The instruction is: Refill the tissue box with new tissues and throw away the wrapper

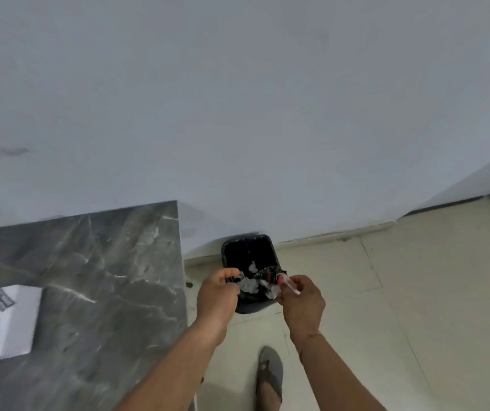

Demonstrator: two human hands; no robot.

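A crumpled clear plastic wrapper [260, 282] with dark and red print stretches between my two hands, directly above a small black bin [246, 250] on the floor by the wall. My left hand [218, 295] grips the wrapper's left end. My right hand [301, 301] pinches its right end between thumb and fingers. A white tissue box [0, 321] with blue and grey print lies on the grey marble counter [95, 277] at the left edge of the view, partly cut off.
The counter's right edge runs down beside the bin. Pale floor tiles [386, 292] spread to the right. My foot in a grey sandal [270, 378] stands below the bin. A plain white wall [238, 99] fills the upper view.
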